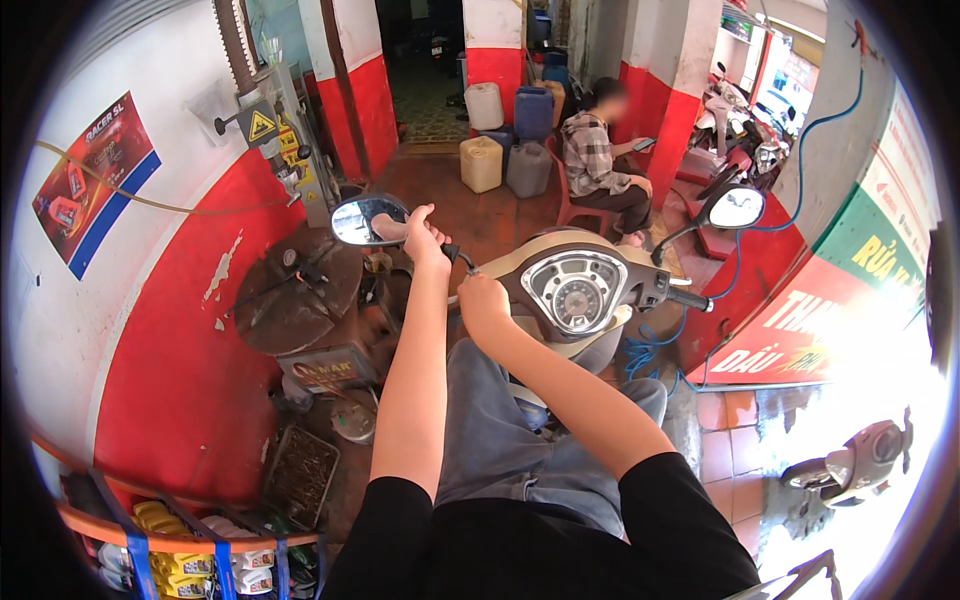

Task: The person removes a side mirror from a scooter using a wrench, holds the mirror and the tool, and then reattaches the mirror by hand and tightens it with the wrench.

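A cream scooter with a round-dialled instrument panel [577, 292] is in front of me. My left hand [425, 240] is closed at the inner edge of its left mirror [352, 222], and the glass reflects part of the hand. Just below and to the right, my right hand [485, 302] is closed beside the left handlebar, near the base of the mirror's stem [464, 260]. Its fingers are curled away from view, so what they grip is hidden. On the far side stand the right mirror [737, 207] and the black right handlebar grip [690, 300], both untouched.
A tyre-changing machine [300, 285] with a round turntable stands at the left. Plastic jugs [481, 165] are grouped at the back, near a seated person [598, 150] holding a phone. A blue hose [740, 265] hangs at the right. Bottles [180, 560] fill a rack at lower left.
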A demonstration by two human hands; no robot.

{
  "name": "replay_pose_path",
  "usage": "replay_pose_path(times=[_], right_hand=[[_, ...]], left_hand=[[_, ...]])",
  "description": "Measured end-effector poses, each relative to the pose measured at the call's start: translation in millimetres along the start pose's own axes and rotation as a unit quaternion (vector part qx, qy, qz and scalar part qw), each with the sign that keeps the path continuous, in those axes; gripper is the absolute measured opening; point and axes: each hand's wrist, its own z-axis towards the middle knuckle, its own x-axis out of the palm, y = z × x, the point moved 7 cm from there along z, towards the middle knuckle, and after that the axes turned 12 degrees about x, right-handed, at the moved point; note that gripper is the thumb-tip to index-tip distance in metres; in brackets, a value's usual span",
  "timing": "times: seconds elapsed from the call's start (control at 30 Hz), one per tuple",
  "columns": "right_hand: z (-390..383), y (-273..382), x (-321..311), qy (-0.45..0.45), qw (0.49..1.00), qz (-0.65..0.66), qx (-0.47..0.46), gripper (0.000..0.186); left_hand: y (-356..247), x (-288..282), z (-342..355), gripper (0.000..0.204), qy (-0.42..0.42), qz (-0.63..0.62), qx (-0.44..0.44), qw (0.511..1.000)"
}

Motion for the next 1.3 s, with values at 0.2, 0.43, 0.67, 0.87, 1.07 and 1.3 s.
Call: replay_pose_path(times=[0.2, 0.43, 0.67, 0.87, 1.07, 1.3], right_hand=[[5.3, 2.3, 14.7, -0.035, 0.999, 0.003, -0.013, 0.012], [3.2, 1.2, 13.6, -0.03, 0.999, -0.012, -0.034, 0.01], [-1.9, 1.5, 2.6, 0.006, 0.998, -0.013, -0.053, 0.014], [-26.7, 16.7, 9.9, 0.026, 0.999, 0.045, 0.013, 0.018], [-58.7, -43.6, -30.8, -0.022, 0.987, 0.157, -0.03, 0.022], [-1.3, -205.5, -34.1, -0.15, 0.967, 0.205, 0.027, 0.028]], left_hand=[[6.3, 4.8, 3.5, 0.045, 0.011, -0.005, -0.005, 1.0], [5.6, 2.6, 5.9, 0.045, 0.028, -0.005, -0.02, 0.999], [5.0, 1.3, 8.0, 0.041, 0.031, -0.01, -0.015, 0.999], [8.1, 0.9, 10.7, 0.033, 0.042, -0.021, -0.004, 0.999], [2.0, -18.7, 8.4, 0.022, 0.152, -0.048, -0.037, 0.986], [-112.7, -66.2, 3.3, 0.057, -0.027, -0.024, 0.138, 0.99]])
